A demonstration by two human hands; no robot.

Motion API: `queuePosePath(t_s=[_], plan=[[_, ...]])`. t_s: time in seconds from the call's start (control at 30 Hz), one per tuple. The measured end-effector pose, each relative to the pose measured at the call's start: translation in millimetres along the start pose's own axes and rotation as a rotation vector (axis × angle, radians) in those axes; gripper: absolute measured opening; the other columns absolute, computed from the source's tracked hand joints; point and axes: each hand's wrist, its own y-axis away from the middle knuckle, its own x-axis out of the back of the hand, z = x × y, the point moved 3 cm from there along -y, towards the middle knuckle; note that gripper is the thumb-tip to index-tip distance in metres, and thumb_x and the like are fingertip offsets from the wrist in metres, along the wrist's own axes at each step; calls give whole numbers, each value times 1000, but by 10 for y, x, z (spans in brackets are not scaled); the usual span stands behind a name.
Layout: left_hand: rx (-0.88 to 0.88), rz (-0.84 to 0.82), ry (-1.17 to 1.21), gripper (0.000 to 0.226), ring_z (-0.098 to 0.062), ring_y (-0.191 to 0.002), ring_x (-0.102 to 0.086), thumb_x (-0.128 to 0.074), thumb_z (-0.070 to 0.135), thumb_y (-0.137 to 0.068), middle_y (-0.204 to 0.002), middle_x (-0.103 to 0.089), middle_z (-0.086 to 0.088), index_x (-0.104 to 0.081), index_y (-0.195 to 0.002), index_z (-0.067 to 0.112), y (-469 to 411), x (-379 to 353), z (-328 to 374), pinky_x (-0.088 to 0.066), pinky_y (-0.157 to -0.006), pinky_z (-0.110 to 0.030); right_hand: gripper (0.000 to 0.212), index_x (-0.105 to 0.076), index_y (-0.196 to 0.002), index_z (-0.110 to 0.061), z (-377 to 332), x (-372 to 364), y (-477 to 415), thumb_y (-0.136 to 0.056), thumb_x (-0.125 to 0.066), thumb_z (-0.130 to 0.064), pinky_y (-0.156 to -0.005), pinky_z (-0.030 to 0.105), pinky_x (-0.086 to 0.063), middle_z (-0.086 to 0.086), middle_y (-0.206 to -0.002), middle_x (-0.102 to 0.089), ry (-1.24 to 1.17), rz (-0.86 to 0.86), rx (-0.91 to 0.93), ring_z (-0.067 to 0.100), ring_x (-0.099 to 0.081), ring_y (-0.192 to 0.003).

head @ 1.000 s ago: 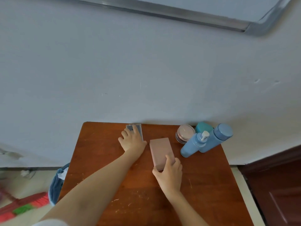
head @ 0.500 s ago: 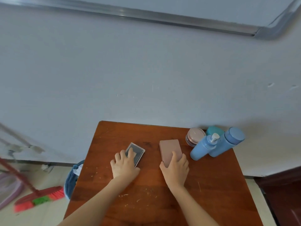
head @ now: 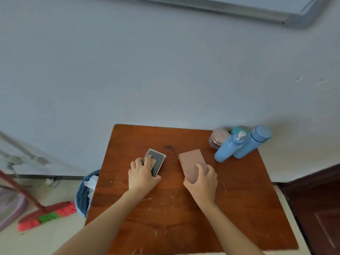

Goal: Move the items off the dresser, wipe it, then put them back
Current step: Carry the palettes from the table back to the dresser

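On the brown wooden dresser top (head: 239, 208), my left hand (head: 142, 174) grips the near end of a small grey mirror with a pale frame (head: 157, 159). My right hand (head: 202, 181) holds the near end of a pink rectangular box (head: 191, 161), thumb on its left side and fingers on top. At the back right corner stand a light blue pump bottle (head: 228, 147), a taller blue bottle (head: 253, 141), a pink-lidded jar (head: 219, 138) and a teal item (head: 238, 129) mostly hidden behind them.
A grey wall rises directly behind the dresser. Left of it on the floor are a blue waste bin with paper (head: 85, 192) and a red and green broom (head: 44, 216). A dark wooden door (head: 320, 208) stands at the right.
My left hand pulled the mirror from the dresser's back edge toward the middle and laid it flat. My right hand stayed on the pink box, moving further over it.
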Motion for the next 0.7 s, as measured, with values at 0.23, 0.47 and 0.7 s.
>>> queuePosePath(t_s=[0.23,0.47,0.7], plan=[[-282,-111,7,59,-25,-123,-32,-59,40,-77,-135,-35,-7,-34,-128,24,80,52,-127,-35,-99,-35,64,-44,-128,-22,-25,39,712,-73,-65,-47,-97,34,-36,11,-134,-37,23,154,-162,25,-37,-120],[-588,-244,-18,57,-23,-118,-36,-59,42,-77,-131,-39,-6,-38,-126,23,570,153,-366,-38,-94,-32,62,-46,-109,-27,-350,-192,1859,-55,-63,-53,-74,38,-51,13,-111,-57,50,330,-402,30,-56,-95],[-950,-410,-52,53,-21,-114,-35,-57,45,-79,-127,-40,-4,-37,-125,24,1534,7,-133,-36,-89,-28,65,-37,-107,-30,-233,57,3165,-53,-72,-42,-77,40,-47,15,-114,-53,89,461,-619,35,-53,-96]])
